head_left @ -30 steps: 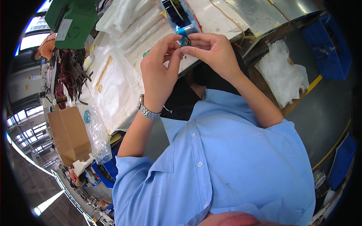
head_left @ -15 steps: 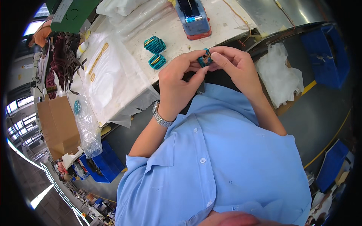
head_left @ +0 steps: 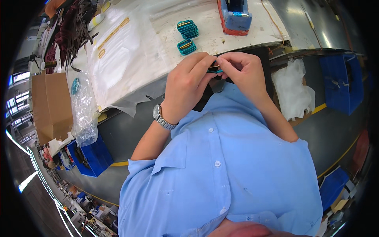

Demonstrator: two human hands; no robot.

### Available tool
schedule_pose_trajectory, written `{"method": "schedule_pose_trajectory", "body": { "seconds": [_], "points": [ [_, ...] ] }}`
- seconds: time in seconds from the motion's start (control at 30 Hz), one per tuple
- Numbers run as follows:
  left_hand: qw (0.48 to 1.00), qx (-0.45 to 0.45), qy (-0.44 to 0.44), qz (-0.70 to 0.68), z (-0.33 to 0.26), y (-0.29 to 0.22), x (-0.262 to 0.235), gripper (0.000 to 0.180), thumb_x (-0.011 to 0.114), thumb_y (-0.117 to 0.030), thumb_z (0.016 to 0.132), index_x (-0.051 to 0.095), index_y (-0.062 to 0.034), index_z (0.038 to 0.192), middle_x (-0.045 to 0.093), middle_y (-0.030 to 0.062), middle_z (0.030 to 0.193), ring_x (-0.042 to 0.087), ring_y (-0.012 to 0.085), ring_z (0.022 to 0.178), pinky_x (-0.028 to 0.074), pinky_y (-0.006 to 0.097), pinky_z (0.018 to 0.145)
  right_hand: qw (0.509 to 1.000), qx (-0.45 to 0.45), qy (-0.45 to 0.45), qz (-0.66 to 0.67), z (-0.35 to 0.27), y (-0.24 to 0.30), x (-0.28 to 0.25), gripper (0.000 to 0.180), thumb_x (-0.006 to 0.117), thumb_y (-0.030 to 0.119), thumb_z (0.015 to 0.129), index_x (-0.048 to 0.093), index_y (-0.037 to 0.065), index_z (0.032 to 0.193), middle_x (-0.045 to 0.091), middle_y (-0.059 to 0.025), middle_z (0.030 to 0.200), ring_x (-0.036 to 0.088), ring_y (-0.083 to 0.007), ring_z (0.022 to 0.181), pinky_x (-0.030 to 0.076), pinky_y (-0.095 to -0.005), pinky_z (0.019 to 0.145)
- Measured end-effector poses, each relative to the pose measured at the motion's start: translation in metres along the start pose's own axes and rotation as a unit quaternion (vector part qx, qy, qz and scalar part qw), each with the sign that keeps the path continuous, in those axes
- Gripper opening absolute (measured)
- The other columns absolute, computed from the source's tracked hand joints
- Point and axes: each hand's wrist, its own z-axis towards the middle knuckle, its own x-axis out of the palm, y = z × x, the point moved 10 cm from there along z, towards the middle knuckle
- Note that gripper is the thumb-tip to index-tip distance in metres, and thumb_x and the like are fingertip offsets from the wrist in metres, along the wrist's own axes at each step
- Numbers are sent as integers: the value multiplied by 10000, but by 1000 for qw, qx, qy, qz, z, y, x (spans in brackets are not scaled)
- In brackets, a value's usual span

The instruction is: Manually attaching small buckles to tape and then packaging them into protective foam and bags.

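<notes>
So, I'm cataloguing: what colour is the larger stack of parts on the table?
The larger stack: teal with some gold, best in head view.

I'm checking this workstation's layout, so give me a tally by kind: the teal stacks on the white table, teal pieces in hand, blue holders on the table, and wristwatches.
Teal stacks: 2
Teal piece in hand: 1
Blue holder: 1
Wristwatch: 1
Total: 5

Fingers (head_left: 204, 62) partly hide the teal piece (head_left: 215, 71); toward one o'clock, the top edge cuts off the blue dispenser (head_left: 239, 24).
</notes>
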Motion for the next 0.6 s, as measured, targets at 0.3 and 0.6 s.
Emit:
{"method": "schedule_pose_trajectory", "body": {
  "seconds": [0.3,0.6],
  "points": [
    [991,-46,-66,107,16,58,-38,330,820,-77,868,758,-53,1192,762,127,1143,704,344,1054,571,444,903,996,18,64,55,14,-8,20,321,686,228,1079,747,-33,1256,780,-63,972,708,-107,861,578,-270,806],
    [992,-98,-14,76,22,79,-24,352,822,-100,890,743,-30,1226,766,139,1135,722,334,1022,570,408,919,991,66,99,59,1,-42,8,263,666,144,1080,742,-47,1244,778,-82,1015,738,-128,907,598,-282,847]
  ]
}}
